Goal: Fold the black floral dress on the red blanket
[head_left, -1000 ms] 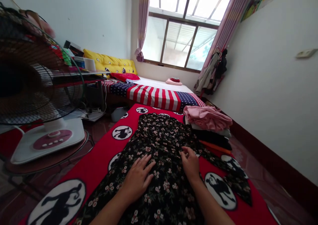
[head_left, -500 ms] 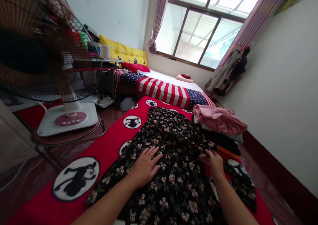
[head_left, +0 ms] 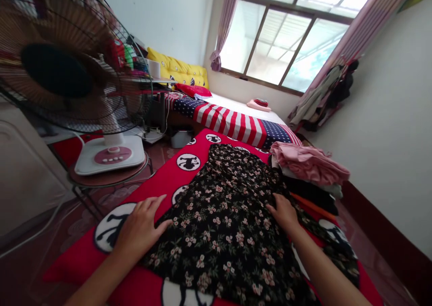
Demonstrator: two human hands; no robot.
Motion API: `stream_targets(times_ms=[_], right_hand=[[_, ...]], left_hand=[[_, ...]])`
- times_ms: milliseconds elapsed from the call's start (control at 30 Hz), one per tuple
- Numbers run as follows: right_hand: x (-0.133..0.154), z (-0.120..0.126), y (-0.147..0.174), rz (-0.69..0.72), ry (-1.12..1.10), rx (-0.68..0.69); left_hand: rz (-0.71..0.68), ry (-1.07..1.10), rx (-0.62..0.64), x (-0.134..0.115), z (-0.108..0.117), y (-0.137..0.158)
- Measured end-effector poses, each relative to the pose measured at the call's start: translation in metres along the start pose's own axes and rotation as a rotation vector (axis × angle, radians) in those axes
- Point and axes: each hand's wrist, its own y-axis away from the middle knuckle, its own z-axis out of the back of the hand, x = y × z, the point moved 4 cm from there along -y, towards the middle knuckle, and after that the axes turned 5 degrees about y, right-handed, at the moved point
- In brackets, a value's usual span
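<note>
Looking at a black garment [head_left: 232,220] covered in tiny pinkish flowers, lying kinda rumpled on the red blanket [head_left: 168,179] beside a folded pile [head_left: 308,164]. Holding the left hand [head_left: 141,225] splayed and loose by one edge, resting the right hand [head_left: 285,212] on the other, not managing to tell if pinching cloth. Losing some hem [head_left: 243,292] below the view, barely making out the far end.

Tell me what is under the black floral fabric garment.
The garment lies on a red cloth with round black-and-white prints, visible around its edges; what the garment covers cannot be seen.
</note>
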Motion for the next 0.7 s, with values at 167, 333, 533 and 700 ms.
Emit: stream_targets(times_ms=[167,333,533,700], right_hand=[[0.011,0.012,-0.018,0.038,0.189,0.064],[0.022,0.07,-0.055,0.089,0.071,-0.013],[0.012,0.078,-0.068,0.032,-0.07,0.106],[-0.035,0.048,-0.036,-0.144,-0.104,0.159]], left_hand=[[0.184,0.018,0.301,0.02,0.011,0.024],[0.171,0.131,0.241,0.009,0.012,0.031],[0.234,0.303,0.237,0.014,0.006,0.034],[0.237,0.339,0.232,0.018,-0.001,0.037]])
